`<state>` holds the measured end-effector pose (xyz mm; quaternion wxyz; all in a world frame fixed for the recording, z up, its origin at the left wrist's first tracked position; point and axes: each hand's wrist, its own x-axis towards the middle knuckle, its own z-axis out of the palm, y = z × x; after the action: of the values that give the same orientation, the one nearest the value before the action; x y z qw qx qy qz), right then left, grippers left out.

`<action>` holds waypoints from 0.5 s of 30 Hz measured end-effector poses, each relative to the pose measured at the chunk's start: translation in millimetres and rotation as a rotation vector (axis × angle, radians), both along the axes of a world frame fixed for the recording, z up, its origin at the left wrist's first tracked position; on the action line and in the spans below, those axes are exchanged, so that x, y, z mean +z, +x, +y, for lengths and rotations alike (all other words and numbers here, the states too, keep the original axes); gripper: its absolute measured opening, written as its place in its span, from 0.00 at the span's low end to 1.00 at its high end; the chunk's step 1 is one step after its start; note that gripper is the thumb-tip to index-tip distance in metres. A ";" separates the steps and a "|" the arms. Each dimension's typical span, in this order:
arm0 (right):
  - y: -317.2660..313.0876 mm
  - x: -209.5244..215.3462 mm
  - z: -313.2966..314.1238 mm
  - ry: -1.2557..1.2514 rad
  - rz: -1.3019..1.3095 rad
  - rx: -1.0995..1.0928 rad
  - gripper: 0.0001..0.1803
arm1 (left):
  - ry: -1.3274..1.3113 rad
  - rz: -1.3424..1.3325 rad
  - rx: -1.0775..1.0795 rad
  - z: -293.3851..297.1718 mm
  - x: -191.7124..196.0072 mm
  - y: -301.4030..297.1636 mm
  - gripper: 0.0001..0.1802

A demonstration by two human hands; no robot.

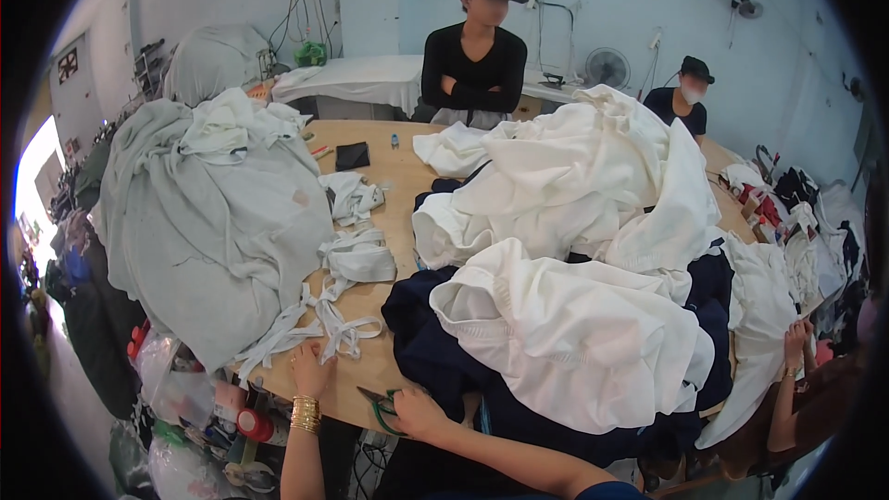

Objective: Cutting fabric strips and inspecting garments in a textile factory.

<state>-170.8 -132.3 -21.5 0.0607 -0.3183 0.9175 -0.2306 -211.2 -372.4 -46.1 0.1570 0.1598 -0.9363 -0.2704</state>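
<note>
My right hand (pixel 419 415) is closed round the green handles of a pair of scissors (pixel 381 406). Their dark blades point up and to the left, over the table's near edge. Gold bracelets circle the wrist of my left hand (pixel 313 371), which lies on the wooden table, its fingers a little apart at the ends of thin white fabric strips (pixel 343 329). Beyond them sits a wider folded white band (pixel 359 257). A heap of white garments (pixel 565 333) with gathered waistbands rises to the right, on dark navy cloth (pixel 421 338).
A big grey-cloth-covered bundle (pixel 218 222) fills the table's left side. A black flat item (pixel 352 156) and a small blue bottle (pixel 394 142) lie farther back. One person (pixel 474 65) stands across the table, arms folded; another person's hand (pixel 796 338) touches white cloth at right.
</note>
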 end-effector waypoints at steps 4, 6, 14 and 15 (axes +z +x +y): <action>-4.0 26.3 27.4 -0.141 -0.625 0.084 0.21 | 0.103 0.001 0.026 -8.6 -7.2 0.9 0.23; -4.7 50.1 48.9 -0.325 -0.905 0.054 0.21 | 0.186 0.007 0.024 -9.2 -17.9 -1.6 0.23; -47.7 212.9 108.5 -1.212 -0.613 0.016 0.24 | 0.233 0.058 0.011 -14.1 -31.8 -4.4 0.21; -48.5 234.1 113.3 -1.281 -0.504 -0.055 0.24 | 0.235 0.059 0.002 -9.9 -29.9 -7.2 0.21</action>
<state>-219.3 -19.0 212.6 0.0663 -0.2046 0.5660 -0.7959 -218.5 -382.3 -76.0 0.1648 0.1702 -0.8929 -0.3828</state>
